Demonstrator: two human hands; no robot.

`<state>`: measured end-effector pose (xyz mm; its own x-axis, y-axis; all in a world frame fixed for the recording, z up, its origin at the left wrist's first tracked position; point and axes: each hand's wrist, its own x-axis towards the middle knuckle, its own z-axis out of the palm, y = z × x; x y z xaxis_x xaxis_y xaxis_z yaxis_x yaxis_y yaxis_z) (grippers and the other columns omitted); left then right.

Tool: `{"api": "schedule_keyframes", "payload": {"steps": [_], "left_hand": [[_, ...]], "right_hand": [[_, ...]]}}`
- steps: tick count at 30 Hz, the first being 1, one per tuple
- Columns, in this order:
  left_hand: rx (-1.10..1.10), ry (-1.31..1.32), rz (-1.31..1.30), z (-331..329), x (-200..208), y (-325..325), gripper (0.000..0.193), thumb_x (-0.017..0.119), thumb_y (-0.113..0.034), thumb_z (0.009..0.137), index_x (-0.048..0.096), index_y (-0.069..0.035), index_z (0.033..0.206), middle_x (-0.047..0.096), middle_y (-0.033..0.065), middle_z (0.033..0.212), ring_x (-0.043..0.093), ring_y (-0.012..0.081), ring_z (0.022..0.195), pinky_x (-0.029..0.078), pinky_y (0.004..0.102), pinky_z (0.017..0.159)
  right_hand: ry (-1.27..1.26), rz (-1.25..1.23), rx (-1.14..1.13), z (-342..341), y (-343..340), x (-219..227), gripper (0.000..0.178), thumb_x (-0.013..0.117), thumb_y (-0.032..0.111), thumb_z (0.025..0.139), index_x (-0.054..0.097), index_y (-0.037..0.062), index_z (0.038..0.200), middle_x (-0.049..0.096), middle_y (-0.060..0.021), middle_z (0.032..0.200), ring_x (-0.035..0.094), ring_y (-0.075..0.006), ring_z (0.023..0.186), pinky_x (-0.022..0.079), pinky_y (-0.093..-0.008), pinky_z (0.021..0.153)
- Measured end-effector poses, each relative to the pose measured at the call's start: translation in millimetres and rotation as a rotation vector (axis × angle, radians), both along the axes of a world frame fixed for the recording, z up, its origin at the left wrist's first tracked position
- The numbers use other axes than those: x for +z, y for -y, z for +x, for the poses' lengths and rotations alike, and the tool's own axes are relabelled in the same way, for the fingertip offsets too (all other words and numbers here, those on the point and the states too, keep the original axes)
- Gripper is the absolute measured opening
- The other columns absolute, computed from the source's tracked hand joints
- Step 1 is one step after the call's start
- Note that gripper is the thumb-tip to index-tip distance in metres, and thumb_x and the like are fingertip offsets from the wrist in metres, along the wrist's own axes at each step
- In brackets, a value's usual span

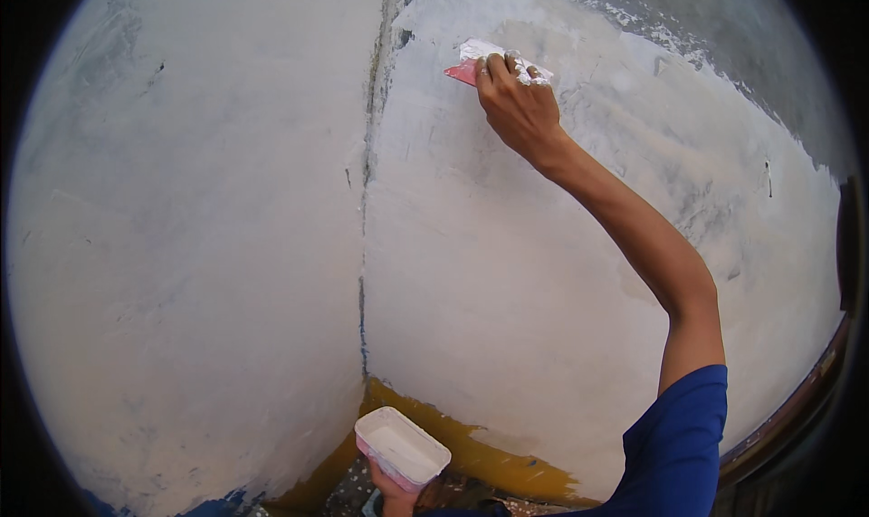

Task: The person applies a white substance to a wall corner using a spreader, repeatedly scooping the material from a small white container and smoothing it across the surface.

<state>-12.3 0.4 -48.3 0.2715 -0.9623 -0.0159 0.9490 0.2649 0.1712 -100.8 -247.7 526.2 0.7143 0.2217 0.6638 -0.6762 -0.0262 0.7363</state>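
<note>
Tub (387,466), whitish paste (401,445) inside, gripped by left hand (391,492); right hand (520,108) clutching red scraper (463,71).

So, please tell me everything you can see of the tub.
The tub looks plastic: rectangular with rounded corners, whitish rim, pinkish side. It is lidless, its inside pale; how full, I cannot tell. Its opening faces the camera, long sides slanting down rightward. The left grip holds its near side, low in view, before a mustard wall band.

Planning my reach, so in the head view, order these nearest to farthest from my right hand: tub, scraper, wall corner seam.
1. Scraper: gripped in your right hand.
2. Wall corner seam: left of it.
3. Tub: lower left, in your left hand.
</note>
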Motion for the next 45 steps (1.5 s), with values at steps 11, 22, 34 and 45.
{"api": "schedule_keyframes", "payload": {"steps": [11,22,34,45], "left_hand": [[0.012,-0.024,0.058,-6,12,5,0.068,0.038,-0.058,0.094,0.036,-0.016,0.147,0.048,0.0132,0.142,0.05,0.0404,0.125,0.041,0.0629,0.102],[0.021,0.014,0.053,-2,9,-2,0.066,0.037,-0.058,0.095,0.037,-0.016,0.146,0.049,0.0133,0.141,0.05,0.0401,0.125,0.042,0.0612,0.102],[-0.004,0.064,0.027,-1,-6,11,0.068,0.036,-0.062,0.094,0.038,-0.017,0.146,0.047,0.0121,0.142,0.049,0.0388,0.126,0.042,0.0608,0.103],[-0.052,0.078,0.037,-8,10,13,0.069,0.037,-0.061,0.094,0.035,-0.017,0.147,0.046,0.0121,0.143,0.05,0.0387,0.126,0.042,0.061,0.103]], "right_hand": [[0.016,0.421,0.151,4,-29,-19,0.01,0.058,0.002,0.075,0.067,0.0003,0.079,0.065,-0.0121,0.083,0.067,-0.0285,0.084,0.055,-0.0413,0.06],[0.145,0.167,-0.118,-28,0,47,0.01,0.059,0.0,0.075,0.066,0.001,0.082,0.066,-0.0114,0.086,0.068,-0.0254,0.082,0.058,-0.0371,0.062],[0.259,0.27,0.045,-36,-34,46,0.016,0.063,0.009,0.084,0.073,0.0055,0.096,0.069,-0.0073,0.087,0.067,-0.0256,0.083,0.055,-0.0382,0.067],[0.052,0.361,-0.184,-57,-27,-8,0.02,0.06,-0.001,0.075,0.068,0.003,0.093,0.067,-0.0083,0.086,0.066,-0.0246,0.088,0.057,-0.0378,0.061]]}}
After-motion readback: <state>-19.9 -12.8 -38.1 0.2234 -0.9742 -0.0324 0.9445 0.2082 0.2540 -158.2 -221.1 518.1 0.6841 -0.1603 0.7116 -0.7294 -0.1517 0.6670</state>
